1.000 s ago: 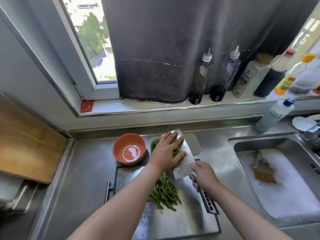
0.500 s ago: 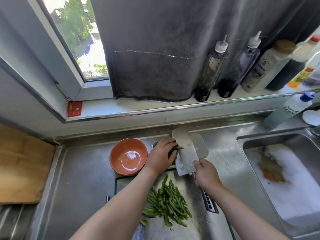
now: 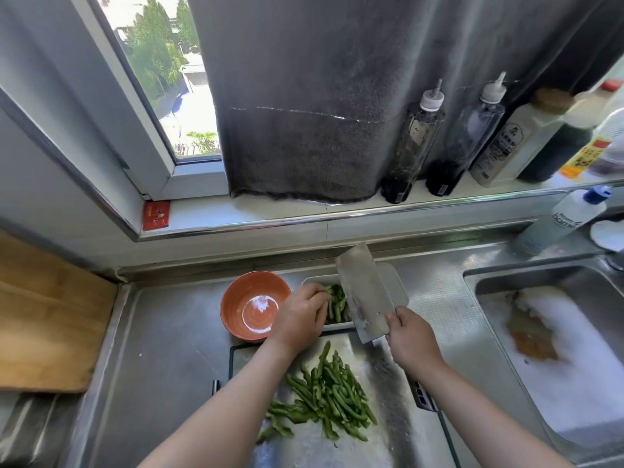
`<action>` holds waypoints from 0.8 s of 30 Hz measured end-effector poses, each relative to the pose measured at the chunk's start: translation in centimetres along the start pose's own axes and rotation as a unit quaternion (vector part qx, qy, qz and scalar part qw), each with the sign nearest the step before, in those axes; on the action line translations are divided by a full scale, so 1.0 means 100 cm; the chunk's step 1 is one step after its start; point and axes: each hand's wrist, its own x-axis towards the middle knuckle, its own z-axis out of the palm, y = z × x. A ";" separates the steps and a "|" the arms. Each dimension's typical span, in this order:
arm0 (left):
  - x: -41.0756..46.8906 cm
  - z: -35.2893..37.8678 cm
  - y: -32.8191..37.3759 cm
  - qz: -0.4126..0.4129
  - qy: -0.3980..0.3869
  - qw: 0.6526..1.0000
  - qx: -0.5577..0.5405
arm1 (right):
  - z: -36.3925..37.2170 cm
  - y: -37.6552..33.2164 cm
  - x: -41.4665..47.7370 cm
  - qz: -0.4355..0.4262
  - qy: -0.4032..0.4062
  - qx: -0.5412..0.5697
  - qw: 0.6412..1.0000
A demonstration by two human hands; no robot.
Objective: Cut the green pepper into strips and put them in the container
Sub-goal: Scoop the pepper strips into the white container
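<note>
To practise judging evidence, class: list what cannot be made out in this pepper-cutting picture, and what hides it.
All in the head view:
How full the container is: the cleaver and left hand cover most of it.
The cleaver's handle: the right hand wraps it.
What the brown thing in the sink is: foam partly covers it.
The rightmost bottle: cut off by the frame edge.

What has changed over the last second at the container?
The left hand slid off the cleaver blade, sweeping the strips it pressed there into the container; its fingers now touch the strips inside. The blade carries none now. The right hand still grips the handle; the pile on the board and orange bowl stayed.
</note>
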 end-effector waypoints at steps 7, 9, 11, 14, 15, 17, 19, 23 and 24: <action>0.002 -0.002 0.016 0.005 -0.265 0.958 0.109 | -0.010 0.001 -0.002 -0.009 0.036 0.007 0.999; 0.007 -0.001 0.021 -0.024 -0.220 0.973 0.059 | -0.011 0.003 -0.004 -0.008 0.039 0.007 0.999; 0.008 0.001 0.018 -0.049 -0.130 0.988 0.065 | -0.013 0.004 -0.007 -0.011 0.037 0.000 0.999; 0.003 0.002 0.011 -0.030 -0.202 0.966 0.160 | -0.012 0.006 -0.008 -0.011 0.034 -0.003 0.999; 0.001 0.004 0.009 -0.025 -0.226 0.960 0.163 | -0.011 0.007 -0.008 -0.007 0.033 0.002 0.999; 0.004 0.003 0.011 -0.029 -0.179 0.975 0.126 | -0.006 0.010 -0.006 0.000 0.031 0.018 0.999; 0.010 0.003 0.017 -0.032 -0.089 0.993 0.065 | -0.002 0.011 -0.004 0.007 0.030 0.035 0.999; 0.016 0.009 0.034 -0.038 -0.066 0.997 -0.019 | -0.003 0.011 -0.003 0.023 0.036 0.065 0.997; 0.018 0.012 0.037 -0.069 -0.065 0.995 -0.033 | -0.006 0.011 -0.004 0.024 0.037 0.071 0.997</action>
